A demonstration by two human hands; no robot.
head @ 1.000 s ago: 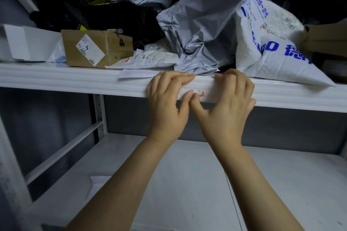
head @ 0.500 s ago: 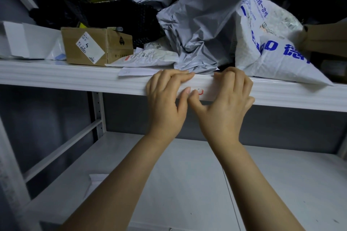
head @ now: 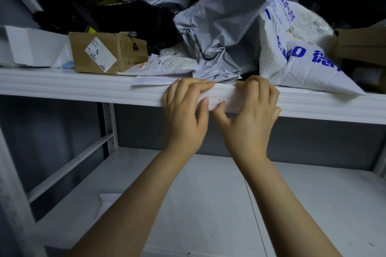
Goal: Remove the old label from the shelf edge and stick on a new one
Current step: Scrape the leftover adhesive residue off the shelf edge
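Two hands flatten the white label (head: 222, 103) against the shelf edge (head: 83, 89): left hand (head: 183, 119) and right hand (head: 250, 119) lay unclenched fingers (head: 196, 87) on its ends, probably so the adhesive bonds evenly.

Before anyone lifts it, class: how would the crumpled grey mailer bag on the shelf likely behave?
The grey mailer bag looks floppy: its film is deeply creased. Probably light for its size, as it stands puffed up. Smooth sheen suggests slippery.
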